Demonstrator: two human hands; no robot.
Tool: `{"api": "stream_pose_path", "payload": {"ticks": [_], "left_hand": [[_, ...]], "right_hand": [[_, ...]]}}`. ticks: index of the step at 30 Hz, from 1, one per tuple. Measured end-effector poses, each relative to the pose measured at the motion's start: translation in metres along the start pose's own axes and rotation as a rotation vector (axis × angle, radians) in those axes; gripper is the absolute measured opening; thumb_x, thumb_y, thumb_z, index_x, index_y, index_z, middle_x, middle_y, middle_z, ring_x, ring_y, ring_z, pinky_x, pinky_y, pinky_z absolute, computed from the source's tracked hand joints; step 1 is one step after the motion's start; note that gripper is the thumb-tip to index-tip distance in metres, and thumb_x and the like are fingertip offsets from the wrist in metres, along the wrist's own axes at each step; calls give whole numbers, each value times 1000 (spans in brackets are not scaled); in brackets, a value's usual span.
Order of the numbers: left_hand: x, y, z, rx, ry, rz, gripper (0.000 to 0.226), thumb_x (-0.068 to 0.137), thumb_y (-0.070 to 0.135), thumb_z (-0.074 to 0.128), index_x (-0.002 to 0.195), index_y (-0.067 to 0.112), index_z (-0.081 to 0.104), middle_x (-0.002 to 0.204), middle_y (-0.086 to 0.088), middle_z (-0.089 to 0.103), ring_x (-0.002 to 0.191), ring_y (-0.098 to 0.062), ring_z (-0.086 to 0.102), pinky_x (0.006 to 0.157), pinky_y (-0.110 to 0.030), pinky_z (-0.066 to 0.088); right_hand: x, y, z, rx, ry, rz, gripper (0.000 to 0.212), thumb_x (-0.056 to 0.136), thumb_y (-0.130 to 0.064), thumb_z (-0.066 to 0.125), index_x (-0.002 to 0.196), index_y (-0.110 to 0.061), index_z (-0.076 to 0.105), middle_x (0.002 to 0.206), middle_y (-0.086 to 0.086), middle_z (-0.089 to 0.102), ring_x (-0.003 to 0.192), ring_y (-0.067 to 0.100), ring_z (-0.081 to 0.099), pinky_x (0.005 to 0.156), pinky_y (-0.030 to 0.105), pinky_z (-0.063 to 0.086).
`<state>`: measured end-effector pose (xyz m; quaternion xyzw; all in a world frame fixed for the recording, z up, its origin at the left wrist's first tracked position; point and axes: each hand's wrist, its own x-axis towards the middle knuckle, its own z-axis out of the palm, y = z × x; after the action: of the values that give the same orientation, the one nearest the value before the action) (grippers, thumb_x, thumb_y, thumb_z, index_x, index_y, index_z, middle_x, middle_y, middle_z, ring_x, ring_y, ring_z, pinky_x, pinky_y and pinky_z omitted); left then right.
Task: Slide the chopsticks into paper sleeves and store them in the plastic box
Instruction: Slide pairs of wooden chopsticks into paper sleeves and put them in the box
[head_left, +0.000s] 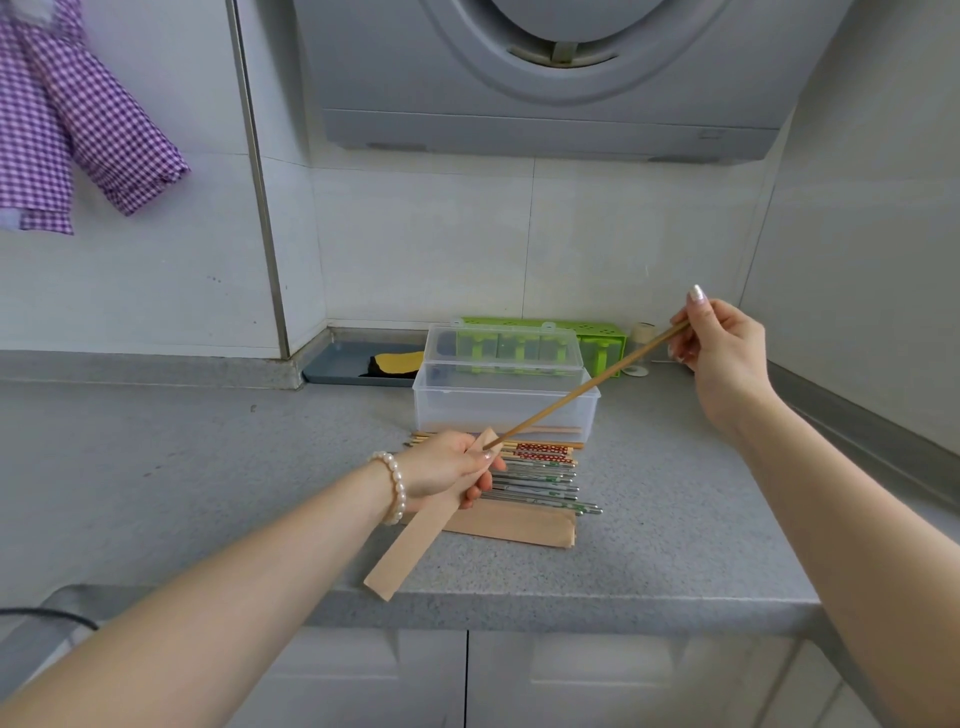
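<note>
My left hand (451, 470) grips a brown paper sleeve (410, 540) that slants down toward the counter's front edge. My right hand (719, 345) pinches the thick end of wooden chopsticks (582, 388); their tips sit at the sleeve's open mouth by my left fingers. Beneath my left hand lie several loose chopsticks (540, 475), wooden, red-patterned and metal, on a stack of flat paper sleeves (524, 527). The clear plastic box (506, 410) stands open just behind them, its lid (501, 345) tipped back.
A green holder (597, 340) and a small jar (641, 335) stand behind the box against the tiled wall. A grey tray (343, 364) with a yellow cloth sits at back left. A range hood hangs overhead. The grey counter's (208, 467) front edge runs just below the sleeve's end.
</note>
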<state>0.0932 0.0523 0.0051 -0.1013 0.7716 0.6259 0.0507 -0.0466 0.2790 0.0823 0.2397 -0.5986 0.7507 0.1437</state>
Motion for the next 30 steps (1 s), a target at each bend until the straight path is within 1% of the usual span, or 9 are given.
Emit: {"api": "stream_pose_path", "payload": {"ticks": [3,8,11,15,18,20,23,28,30], "left_hand": [[-1,0,-1,-75,-11,6,30,101,24,34,97,5,58,70,-3,53,57,-11,48,54,-21,45],[1,-1,0,-115,12,21,34,100,28,35,98,4,59,69,-3,53,57,-11,48,53,-21,46],[2,-1,1,-128,24,25,36,100,30,34,100,3,58,69,-4,53,57,-11,47,51,-20,46],[4,-2,0,-75,24,27,37,101,29,32,102,3,58,70,-4,52,57,-11,47,52,-20,45],[3,-3,-2,-2,-4,34,36,100,31,33,100,8,61,71,-3,53,58,-10,48,54,-20,44],[2,-3,-2,12,-48,37,35,101,30,32,97,10,62,72,-3,54,58,-12,48,55,-21,45],[0,-2,-2,23,-116,32,35,101,26,32,97,8,62,72,-5,55,61,-14,48,57,-24,44],[-1,-3,2,50,-161,7,35,101,23,32,95,5,62,69,-3,51,61,-12,45,58,-24,43],[-1,-5,3,54,-157,24,36,101,22,31,94,5,62,69,-3,51,61,-12,45,57,-22,43]], "right_hand": [[1,-1,-4,-7,26,1,36,96,-30,49,65,-13,56,46,-4,49,42,6,46,47,17,40],[-2,0,-3,-6,47,-26,36,96,-29,48,65,-12,56,52,2,48,42,6,46,46,16,39],[-2,-2,-1,-9,46,-41,36,96,-28,48,65,-13,56,44,-5,48,42,6,45,45,16,38],[-2,-3,0,-9,29,-15,36,96,-29,48,65,-13,55,44,-7,47,43,7,45,48,19,39],[1,-1,-1,-5,20,29,37,96,-30,47,65,-13,55,40,-11,47,43,7,45,49,19,37],[6,2,-5,-3,19,86,38,96,-32,47,65,-12,54,40,-10,47,43,9,43,48,21,34],[11,10,-10,9,17,186,38,95,-32,49,64,-12,53,42,-6,46,46,13,40,50,25,31],[8,15,-11,-1,35,256,36,94,-30,52,64,-11,54,49,1,43,46,13,38,48,25,30],[6,15,-11,-26,56,276,35,92,-30,56,64,-10,55,42,-2,44,45,13,39,47,25,29]]}}
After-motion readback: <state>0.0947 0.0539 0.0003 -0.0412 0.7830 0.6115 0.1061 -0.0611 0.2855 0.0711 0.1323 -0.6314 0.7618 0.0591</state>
